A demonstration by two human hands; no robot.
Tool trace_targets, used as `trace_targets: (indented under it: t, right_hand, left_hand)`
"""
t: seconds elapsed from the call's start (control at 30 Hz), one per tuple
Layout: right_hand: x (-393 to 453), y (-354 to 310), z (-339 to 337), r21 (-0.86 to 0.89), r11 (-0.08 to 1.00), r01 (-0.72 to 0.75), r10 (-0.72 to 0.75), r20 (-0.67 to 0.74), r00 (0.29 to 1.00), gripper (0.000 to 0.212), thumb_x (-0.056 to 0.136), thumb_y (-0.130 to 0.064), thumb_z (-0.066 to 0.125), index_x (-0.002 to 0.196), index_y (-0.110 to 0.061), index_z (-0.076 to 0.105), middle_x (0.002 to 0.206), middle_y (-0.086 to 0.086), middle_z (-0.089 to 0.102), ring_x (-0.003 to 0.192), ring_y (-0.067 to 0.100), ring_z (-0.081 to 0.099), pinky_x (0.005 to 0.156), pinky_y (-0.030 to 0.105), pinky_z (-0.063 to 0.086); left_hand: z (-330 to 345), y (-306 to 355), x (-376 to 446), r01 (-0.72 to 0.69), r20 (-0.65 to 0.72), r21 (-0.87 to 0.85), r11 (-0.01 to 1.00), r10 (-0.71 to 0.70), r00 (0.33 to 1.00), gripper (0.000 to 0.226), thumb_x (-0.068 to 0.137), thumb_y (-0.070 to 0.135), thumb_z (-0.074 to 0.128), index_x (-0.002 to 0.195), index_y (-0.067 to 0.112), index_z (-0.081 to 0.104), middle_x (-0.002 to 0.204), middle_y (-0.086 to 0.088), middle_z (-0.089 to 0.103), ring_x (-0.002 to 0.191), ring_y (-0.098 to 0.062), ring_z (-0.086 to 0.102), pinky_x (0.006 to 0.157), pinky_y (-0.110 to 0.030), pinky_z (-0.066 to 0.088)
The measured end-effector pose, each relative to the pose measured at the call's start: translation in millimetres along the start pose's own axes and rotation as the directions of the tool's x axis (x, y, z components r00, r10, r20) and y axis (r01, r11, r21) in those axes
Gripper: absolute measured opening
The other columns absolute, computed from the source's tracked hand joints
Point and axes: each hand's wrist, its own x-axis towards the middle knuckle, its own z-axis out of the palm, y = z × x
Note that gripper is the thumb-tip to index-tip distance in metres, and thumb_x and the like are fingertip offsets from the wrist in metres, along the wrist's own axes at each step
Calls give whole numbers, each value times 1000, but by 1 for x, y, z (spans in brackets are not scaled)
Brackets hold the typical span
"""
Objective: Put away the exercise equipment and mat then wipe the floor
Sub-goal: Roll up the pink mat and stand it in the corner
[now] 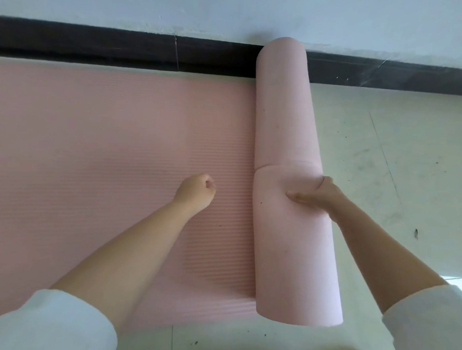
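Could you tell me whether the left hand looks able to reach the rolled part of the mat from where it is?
Probably yes: the left hand sits loosely closed over the flat mat, beside the roll, with nothing between them.

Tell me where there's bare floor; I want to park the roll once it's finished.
Bare floor lies right of the rolled mat, up to the dark baseboard. A narrower strip runs below the mat's near edge. Left is covered by the unrolled mat.
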Motion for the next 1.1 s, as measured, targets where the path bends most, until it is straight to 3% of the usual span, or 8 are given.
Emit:
trace_targets:
  t: [0.27, 0.37, 0.47, 0.53, 0.7, 0.83, 1.0, 1.1]
  right_hand:
    - [-67, -36, 55, -536, 744, 398, -413, 98, 905, 70, 74, -45, 70, 133, -22, 41, 134, 9, 37, 126, 29, 38, 107, 39, 34]
    - [-76, -53, 45, -60, 815, 577, -564, 147, 813, 17, 90, -21, 56, 104, -16, 64, 104, 5, 63, 95, 18, 63, 88, 27, 46]
    - [-61, -63, 31, 452, 769, 452, -456, -107, 883, 17, 89, 0, 49, 86, -10, 63, 76, 5, 59, 68, 13, 68, 76, 29, 56]
    - [-39, -59, 32, 352, 855, 380, -334, -187, 924, 33, 86, -9, 60, 119, -7, 55, 103, 8, 58, 101, 24, 62, 82, 31, 49]
    - [-16, -44, 46, 281, 959, -41, -41, 277, 960, 104, 74, -50, 70, 149, -17, 6, 151, 6, 30, 133, 29, 40, 109, 45, 35]
    - [-26, -71, 70, 202, 971, 128, -162, 158, 974, 94, 72, -44, 74, 142, -6, 26, 144, 10, 41, 129, 28, 45, 102, 36, 42]
    - [-78, -104, 111, -266, 869, 417, -391, 149, 908, 78, 78, -62, 55, 137, -14, 35, 135, 11, 44, 126, 31, 44, 107, 44, 36]
    - [-101, -120, 121, 198, 810, 552, -586, 258, 768, 31, 93, -36, 47, 113, -16, 60, 104, 5, 65, 99, 21, 56, 87, 30, 44]
  left_hand:
    - [-33, -15, 13, 38, -173, -361, 932, -106, 979, 31, 97, 17, 42, 115, -2, 60, 119, -24, 63, 115, -32, 58, 96, -38, 45]
    - [-46, -27, 16, 72, -201, -529, 846, -207, 957, 30, 92, 27, 46, 93, 3, 64, 108, -22, 64, 106, -29, 61, 95, -41, 47]
    - [-56, -39, 10, 110, -190, -593, 797, -272, 943, 26, 94, 26, 47, 86, 7, 62, 93, -9, 58, 97, -23, 56, 95, -41, 46]
    - [-57, -45, 5, 102, -174, -614, 783, -261, 950, 25, 96, 24, 47, 96, 5, 64, 90, -5, 58, 96, -18, 54, 92, -35, 45]
    - [-55, -48, -5, 76, -136, -555, 828, -181, 974, 30, 94, 22, 52, 115, 3, 60, 101, -4, 56, 101, -15, 54, 95, -34, 44]
    - [-60, -59, -10, 80, -159, -506, 859, -184, 970, 20, 95, 22, 50, 89, 9, 64, 96, -6, 56, 98, -18, 55, 92, -37, 46]
    - [-86, -90, -14, 129, -253, -530, 838, -302, 919, 35, 96, 26, 47, 60, 22, 48, 73, -3, 54, 90, -19, 53, 83, -35, 45]
    - [-110, -103, -25, 154, -309, -535, 831, -362, 879, 28, 95, 27, 48, 75, 13, 62, 89, -15, 62, 96, -25, 57, 87, -35, 44]
